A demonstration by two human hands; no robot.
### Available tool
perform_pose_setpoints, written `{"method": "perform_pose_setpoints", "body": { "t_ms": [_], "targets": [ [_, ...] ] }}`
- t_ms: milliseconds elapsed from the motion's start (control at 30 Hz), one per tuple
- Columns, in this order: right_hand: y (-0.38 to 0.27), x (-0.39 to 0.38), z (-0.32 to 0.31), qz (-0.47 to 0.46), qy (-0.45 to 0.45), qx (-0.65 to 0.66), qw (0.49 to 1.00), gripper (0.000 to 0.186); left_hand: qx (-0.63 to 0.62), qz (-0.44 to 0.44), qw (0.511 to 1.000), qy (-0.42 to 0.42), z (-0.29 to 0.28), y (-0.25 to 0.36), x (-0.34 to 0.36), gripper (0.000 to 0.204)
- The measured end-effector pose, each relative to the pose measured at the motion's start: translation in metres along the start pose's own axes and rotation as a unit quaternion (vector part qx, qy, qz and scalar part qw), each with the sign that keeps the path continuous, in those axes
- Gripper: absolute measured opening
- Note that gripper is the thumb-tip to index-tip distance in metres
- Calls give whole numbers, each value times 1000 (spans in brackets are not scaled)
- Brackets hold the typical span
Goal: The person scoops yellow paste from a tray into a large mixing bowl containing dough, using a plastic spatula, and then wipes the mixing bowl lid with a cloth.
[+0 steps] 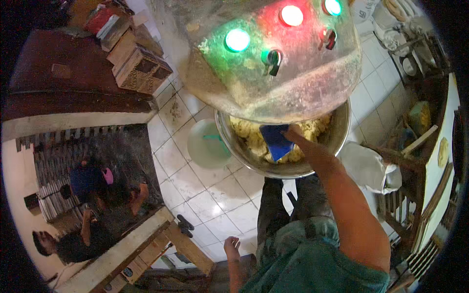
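Note:
My right hand (291, 134) grips a blue plastic scraper (274, 141) over pale yellow dough (308, 127) in a large steel bowl (224, 151). The bowl sits beneath a worn, flour-smudged metal machine (220, 88) with green and red lights and two dark switches, which hides the bowl's back part. My left hand (232, 246) hangs low beside my left leg, away from the bowl, with its fingers apart and loosely bent and nothing in them.
A translucent bucket (205, 156) stands left of the bowl; a white sack (364, 166) lies right. Cardboard boxes (139, 68) sit at upper left, above two other people (88, 229) at work beyond a wooden bench (156, 219). Cluttered wooden racks (415, 161) line the right side.

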State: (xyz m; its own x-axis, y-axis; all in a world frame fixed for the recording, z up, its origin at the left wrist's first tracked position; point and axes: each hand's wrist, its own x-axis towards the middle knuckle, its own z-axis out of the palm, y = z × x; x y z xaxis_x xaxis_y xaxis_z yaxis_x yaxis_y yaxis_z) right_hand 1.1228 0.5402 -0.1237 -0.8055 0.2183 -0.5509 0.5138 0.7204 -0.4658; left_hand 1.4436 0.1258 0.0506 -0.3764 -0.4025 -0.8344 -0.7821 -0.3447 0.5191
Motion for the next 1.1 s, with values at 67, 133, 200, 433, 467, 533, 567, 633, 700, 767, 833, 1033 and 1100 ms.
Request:
{"method": "perform_pose_setpoints", "body": {
  "t_ms": [67, 133, 200, 433, 467, 533, 567, 633, 700, 767, 833, 1033, 1100],
  "targets": [
    [0, -7, -11, 44, 8, 22, 999, 35, -23, -64, 994, -86, -76, -41, 31, 18],
    [-14, -15, -29, 38, 58, 10, 998, 36, -19, -140, 990, -13, -94, -59, 42, 18],
    [-3, -22, -49, 93, 88, -9, 992, 37, -18, -157, 986, -55, -108, -56, 54, 16],
    [-20, -189, -177, -295, 176, -12, 939, 32, 51, -71, 992, -91, 5, -19, 91, 11],
    [-19, -221, -188, -360, 272, -27, 892, 36, 74, -55, 990, -106, 24, -9, 100, 12],
    [-12, -268, -212, -390, 325, -69, 859, 36, 100, -16, 983, -156, 71, 12, 100, 13],
    [-2, -283, -220, -380, 338, -71, 858, 36, 107, 2, 979, -175, 100, 25, 91, 13],
    [17, -303, -231, -373, 410, -62, 831, 36, 123, 49, 967, -218, 137, 39, 79, 13],
    [38, -316, -242, -357, 431, -42, 828, 37, 142, 47, 966, -210, 173, 49, 61, 13],
    [70, -324, -250, -341, 454, -8, 823, 38, 147, 53, 960, -232, 204, 43, 43, 14],
    [110, -335, -265, -314, 469, 11, 825, 36, 177, 84, 949, -247, 220, 19, 35, 16],
    [250, -375, -344, -137, 508, 38, 850, 28, 598, 340, 640, -343, 203, -111, 163, 31],
    [308, -408, -362, -54, 584, 13, 810, 28, 564, 257, 704, -347, 260, -118, 121, 32]
  ]
}}
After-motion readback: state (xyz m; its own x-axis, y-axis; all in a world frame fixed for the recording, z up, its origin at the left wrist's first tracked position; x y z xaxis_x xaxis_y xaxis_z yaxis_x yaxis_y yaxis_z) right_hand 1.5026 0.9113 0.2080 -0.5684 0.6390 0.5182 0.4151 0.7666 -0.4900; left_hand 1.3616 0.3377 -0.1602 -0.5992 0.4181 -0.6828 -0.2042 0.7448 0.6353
